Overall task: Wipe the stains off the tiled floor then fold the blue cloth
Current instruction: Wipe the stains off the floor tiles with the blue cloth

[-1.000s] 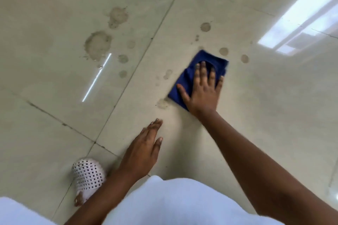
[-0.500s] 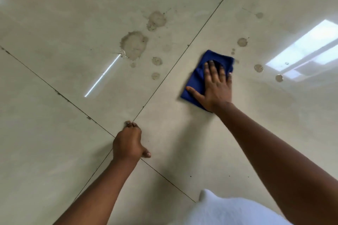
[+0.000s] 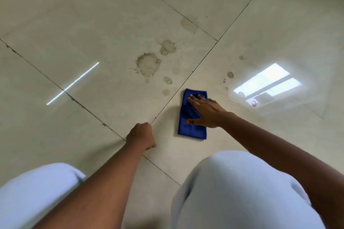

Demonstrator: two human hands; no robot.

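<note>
A person is crouching on a glossy tiled floor (image 3: 55, 24), knees in pale trousers (image 3: 242, 191) filling the near edge of the scene. Furthest left, a thin bar of reflected light is lying across a tile, well apart from either hand. The left hand (image 3: 141, 135) is bracing on the floor beside a grout line, its fingers curled into a closed fist and gripping nothing. Beyond those knuckles and a little to their right, the largest stains (image 3: 149, 64) are sitting untouched, with smaller spots trailing down toward the cloth. To the right of the fist, the right hand (image 3: 204, 111) is pressing flat on the blue cloth (image 3: 191, 130), fingers spread and extended, palm down rather than gripping. The cloth, a folded rectangle, is lying on the tile just right of the grout line, its near end poking out behind the thumb. Past the fingertips and to their right, several small stains are dotting the tile near a reflected window. Judging by this, the wiping is barely begun, and the final folding is not yet started.
</note>
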